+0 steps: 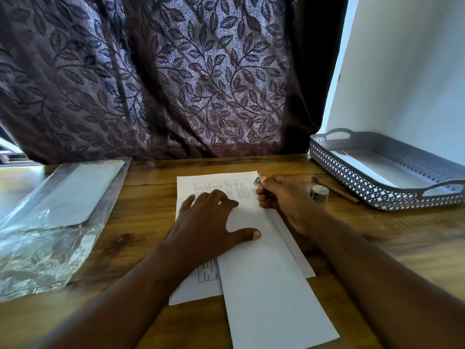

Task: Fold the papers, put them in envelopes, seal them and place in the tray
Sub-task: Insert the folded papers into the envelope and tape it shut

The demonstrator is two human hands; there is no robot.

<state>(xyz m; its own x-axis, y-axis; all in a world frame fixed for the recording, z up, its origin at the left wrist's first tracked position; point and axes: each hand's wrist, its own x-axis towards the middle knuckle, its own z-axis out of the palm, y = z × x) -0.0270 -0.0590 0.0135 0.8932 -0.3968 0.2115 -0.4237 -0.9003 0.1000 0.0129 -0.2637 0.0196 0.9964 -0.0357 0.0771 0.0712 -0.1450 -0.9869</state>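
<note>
A long white envelope (271, 285) lies at an angle on the wooden table, over a printed sheet of paper (196, 183). My left hand (214, 222) presses flat on the envelope's far end, fingers spread. My right hand (281, 197) is at the envelope's right edge, pinching a small patterned piece of tape (257, 181) between thumb and fingertips. The grey perforated tray (357, 182) stands at the right, with white envelopes lying inside it.
A small roll of patterned tape (319, 193) and a brown pencil (337, 188) lie between my right hand and the tray. A clear plastic bag of blank envelopes (63, 212) lies at the left. A leaf-patterned curtain (176, 84) hangs behind the table.
</note>
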